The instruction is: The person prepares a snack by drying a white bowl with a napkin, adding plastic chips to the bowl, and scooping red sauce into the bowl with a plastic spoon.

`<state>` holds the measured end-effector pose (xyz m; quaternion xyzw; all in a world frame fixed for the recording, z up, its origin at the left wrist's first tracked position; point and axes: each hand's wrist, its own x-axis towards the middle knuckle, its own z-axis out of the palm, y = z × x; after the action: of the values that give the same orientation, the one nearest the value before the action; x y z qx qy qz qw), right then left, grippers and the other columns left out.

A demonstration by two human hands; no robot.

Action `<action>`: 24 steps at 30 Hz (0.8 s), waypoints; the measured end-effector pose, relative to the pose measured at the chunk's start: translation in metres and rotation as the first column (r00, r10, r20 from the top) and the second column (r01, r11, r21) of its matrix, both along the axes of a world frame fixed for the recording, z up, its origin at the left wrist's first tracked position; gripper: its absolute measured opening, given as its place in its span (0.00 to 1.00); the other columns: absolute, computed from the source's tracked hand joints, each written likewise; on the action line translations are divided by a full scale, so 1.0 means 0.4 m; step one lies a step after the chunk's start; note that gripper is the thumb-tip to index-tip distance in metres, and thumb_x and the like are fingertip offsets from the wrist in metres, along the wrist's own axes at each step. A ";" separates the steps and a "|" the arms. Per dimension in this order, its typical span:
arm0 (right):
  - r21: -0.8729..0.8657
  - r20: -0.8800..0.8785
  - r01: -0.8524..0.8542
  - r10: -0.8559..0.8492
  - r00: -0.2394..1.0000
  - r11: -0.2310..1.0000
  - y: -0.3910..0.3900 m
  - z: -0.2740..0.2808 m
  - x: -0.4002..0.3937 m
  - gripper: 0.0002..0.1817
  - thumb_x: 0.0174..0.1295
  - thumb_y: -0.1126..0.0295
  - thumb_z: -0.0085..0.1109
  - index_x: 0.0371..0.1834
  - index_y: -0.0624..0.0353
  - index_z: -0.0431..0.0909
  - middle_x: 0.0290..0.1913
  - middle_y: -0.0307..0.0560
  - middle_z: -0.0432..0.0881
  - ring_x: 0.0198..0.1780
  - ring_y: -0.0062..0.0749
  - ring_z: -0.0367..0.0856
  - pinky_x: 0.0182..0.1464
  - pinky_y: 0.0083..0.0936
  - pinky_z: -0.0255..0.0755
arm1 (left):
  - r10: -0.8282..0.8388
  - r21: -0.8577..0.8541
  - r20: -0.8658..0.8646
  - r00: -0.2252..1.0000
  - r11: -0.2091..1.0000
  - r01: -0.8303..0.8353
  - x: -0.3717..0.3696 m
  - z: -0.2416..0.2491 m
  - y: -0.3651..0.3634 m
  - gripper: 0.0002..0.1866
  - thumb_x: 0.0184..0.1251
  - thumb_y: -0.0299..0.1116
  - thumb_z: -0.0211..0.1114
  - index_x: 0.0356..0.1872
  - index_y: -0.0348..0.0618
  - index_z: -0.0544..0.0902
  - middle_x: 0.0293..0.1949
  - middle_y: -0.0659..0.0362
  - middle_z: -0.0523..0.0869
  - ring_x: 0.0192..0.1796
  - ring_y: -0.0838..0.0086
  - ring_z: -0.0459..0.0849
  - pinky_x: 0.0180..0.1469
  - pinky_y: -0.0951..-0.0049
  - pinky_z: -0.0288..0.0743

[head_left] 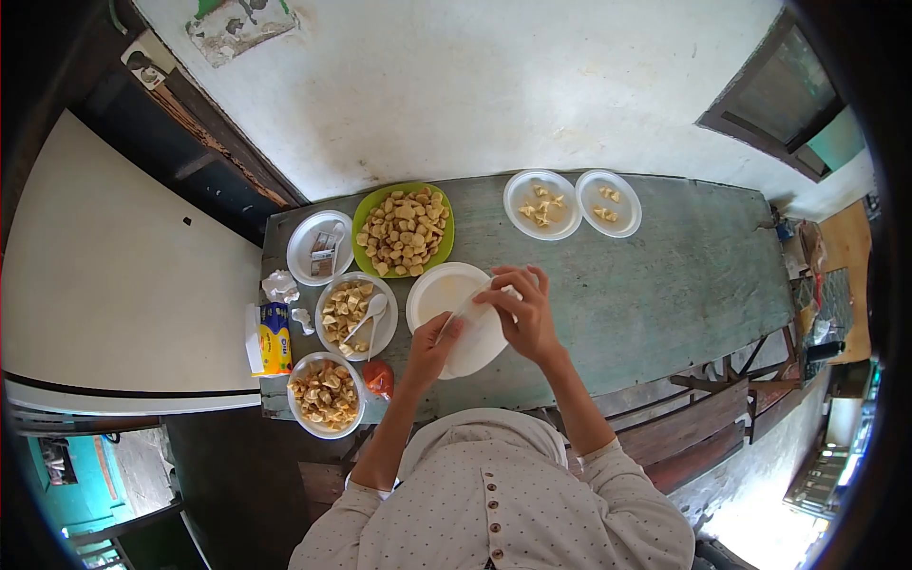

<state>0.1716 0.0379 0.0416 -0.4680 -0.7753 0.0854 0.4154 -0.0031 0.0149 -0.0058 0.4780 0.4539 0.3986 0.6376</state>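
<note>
Between my two hands is a thin clear plastic bag [466,317], stretched at a slant over the middle of the table. My left hand [433,350] pinches its lower left end. Higher up and to the right, my right hand [524,312] grips the other end, thumb and fingers pressed together. Beneath the bag lies a white plate [429,288], partly covered by the hands and the plastic. White also shows below the bag, where a round white surface [483,354] overlaps that plate in this view.
A green bowl [357,249] holds pale round snack pieces. To its left stand a plate [295,249] with a spoon and small packets, a bowl of chunks [324,343] with spoons, a bowl of brownish pieces [322,431], an orange-red bag [378,379] and a tissue pack [275,339]. Two plates [513,218] with pieces stand by the wall.
</note>
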 end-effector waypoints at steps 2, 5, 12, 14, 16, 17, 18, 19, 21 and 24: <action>0.001 0.017 -0.026 0.026 1.000 1.000 -0.024 0.009 -0.020 0.14 0.41 0.81 0.57 0.31 0.48 0.79 0.33 0.35 0.72 0.41 0.32 0.72 0.49 0.40 0.56 | 0.050 0.065 0.057 0.997 0.996 -0.054 0.003 -0.003 -0.006 0.15 0.66 0.40 0.53 0.38 0.37 0.77 0.28 0.66 0.78 0.31 0.86 0.72 0.32 0.84 0.67; 0.011 0.057 -0.082 0.081 0.995 0.997 -0.046 -0.002 -0.032 0.16 0.40 0.80 0.57 0.33 0.46 0.78 0.34 0.35 0.72 0.40 0.32 0.72 0.44 0.37 0.58 | 0.065 0.137 0.007 0.998 0.988 -0.065 -0.002 -0.004 -0.022 0.15 0.67 0.39 0.52 0.38 0.36 0.77 0.26 0.67 0.76 0.30 0.88 0.69 0.32 0.85 0.64; -0.095 -0.273 0.273 -0.289 0.917 0.957 -0.001 -0.069 0.027 0.13 0.45 0.84 0.54 0.32 0.55 0.78 0.33 0.47 0.74 0.36 0.39 0.73 0.40 0.31 0.66 | 0.153 0.147 -0.005 0.988 0.978 -0.150 -0.010 -0.037 -0.049 0.14 0.68 0.38 0.50 0.31 0.36 0.74 0.21 0.69 0.69 0.26 0.87 0.63 0.28 0.84 0.59; -0.123 -0.327 0.286 -0.311 0.892 0.950 -0.013 -0.068 0.016 0.13 0.45 0.85 0.54 0.32 0.55 0.79 0.33 0.48 0.74 0.36 0.39 0.73 0.40 0.31 0.66 | 0.180 0.195 -0.002 0.984 0.965 -0.177 -0.014 -0.048 -0.047 0.14 0.68 0.38 0.49 0.29 0.37 0.72 0.21 0.70 0.67 0.25 0.87 0.62 0.27 0.84 0.58; -0.156 -0.377 0.298 -0.335 0.863 0.942 -0.034 -0.057 -0.008 0.13 0.45 0.85 0.54 0.32 0.55 0.79 0.33 0.48 0.74 0.36 0.38 0.73 0.40 0.31 0.66 | 0.165 0.202 -0.049 0.985 0.968 -0.152 -0.021 -0.043 -0.044 0.14 0.68 0.38 0.50 0.30 0.37 0.73 0.21 0.69 0.68 0.26 0.87 0.62 0.28 0.84 0.58; -0.137 -0.353 0.274 -0.306 0.884 0.952 -0.044 -0.052 -0.023 0.13 0.46 0.86 0.54 0.33 0.56 0.79 0.33 0.47 0.74 0.34 0.37 0.73 0.37 0.28 0.67 | 0.152 0.209 -0.095 0.984 0.969 -0.129 -0.021 -0.039 -0.043 0.14 0.68 0.39 0.50 0.31 0.36 0.73 0.21 0.69 0.68 0.26 0.87 0.63 0.28 0.84 0.59; -0.120 -0.328 0.249 -0.275 0.904 0.961 -0.053 -0.049 -0.038 0.14 0.46 0.86 0.54 0.34 0.57 0.79 0.32 0.46 0.73 0.32 0.35 0.74 0.35 0.25 0.68 | 0.150 0.208 -0.095 0.984 0.970 -0.128 -0.018 -0.035 -0.042 0.14 0.68 0.39 0.50 0.31 0.36 0.73 0.21 0.69 0.68 0.26 0.87 0.63 0.28 0.84 0.59; -0.122 -0.329 0.250 -0.276 0.903 0.961 -0.063 -0.046 -0.054 0.14 0.46 0.86 0.54 0.34 0.57 0.79 0.32 0.46 0.73 0.32 0.35 0.74 0.35 0.25 0.68 | 0.165 0.198 -0.062 0.984 0.969 -0.150 -0.016 -0.029 -0.041 0.14 0.68 0.39 0.50 0.32 0.36 0.74 0.22 0.69 0.70 0.27 0.87 0.64 0.29 0.84 0.60; 0.011 -0.241 0.133 -0.127 0.962 0.991 -0.077 -0.042 -0.078 0.15 0.45 0.87 0.55 0.34 0.55 0.80 0.32 0.44 0.73 0.33 0.34 0.74 0.36 0.26 0.66 | 0.178 0.188 -0.028 0.984 0.967 -0.169 -0.009 -0.010 -0.043 0.15 0.68 0.40 0.51 0.34 0.36 0.75 0.23 0.69 0.72 0.27 0.87 0.66 0.29 0.84 0.62; 0.042 -0.210 0.134 -0.123 0.970 0.990 -0.065 -0.048 -0.072 0.17 0.44 0.87 0.55 0.35 0.54 0.80 0.32 0.43 0.73 0.34 0.34 0.74 0.37 0.26 0.66 | 0.237 0.033 0.119 0.964 0.970 -0.242 -0.013 0.009 -0.049 0.16 0.67 0.41 0.51 0.38 0.36 0.76 0.27 0.68 0.75 0.29 0.87 0.70 0.33 0.85 0.66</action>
<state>0.1428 0.0121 0.0223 -0.4941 -0.6981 0.0849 0.5112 -0.0082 -0.0045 -0.0023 0.4110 0.4615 0.5101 0.5982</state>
